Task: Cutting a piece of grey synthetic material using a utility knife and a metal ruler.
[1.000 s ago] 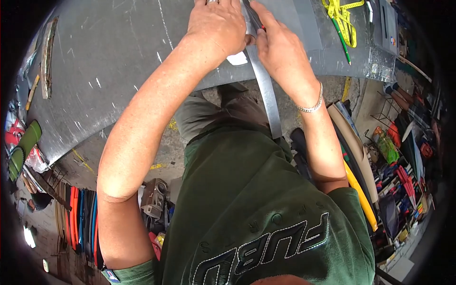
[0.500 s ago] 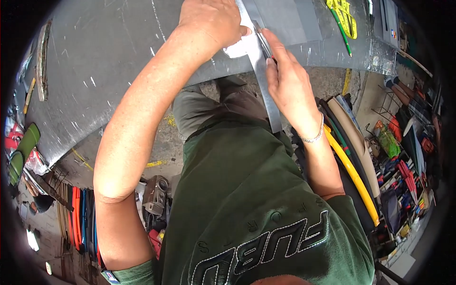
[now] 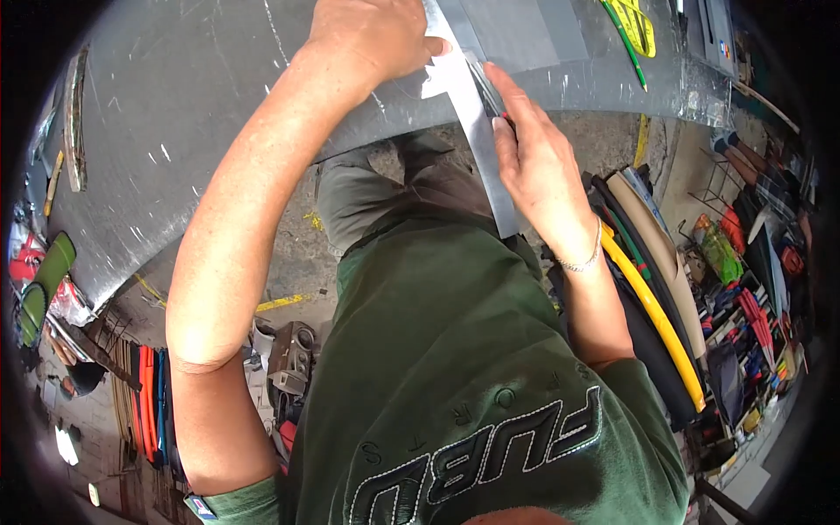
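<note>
A long metal ruler (image 3: 484,144) lies across the grey sheet (image 3: 219,114) and sticks out past its near edge toward my body. My left hand (image 3: 372,39) bears down on the ruler, its thumb stretched over the metal; the other fingers are mostly cut off by the top of the picture. Along the ruler's right edge, my right hand (image 3: 535,157) grips a slim silver utility knife (image 3: 483,85) with a bit of red on it. The knife's tip is too small to make out.
On the far right of the table lie a green pencil (image 3: 623,45) and a yellow measuring tape (image 3: 637,26). Clear sheets (image 3: 534,35) lie right of the ruler. Rolls of material, one yellow (image 3: 652,315), stand by my right arm. A wooden strip (image 3: 76,122) is at left.
My right hand with the knife has slid a little toward me along the ruler. My left hand keeps its place on the ruler, and the whole view has shifted slightly.
</note>
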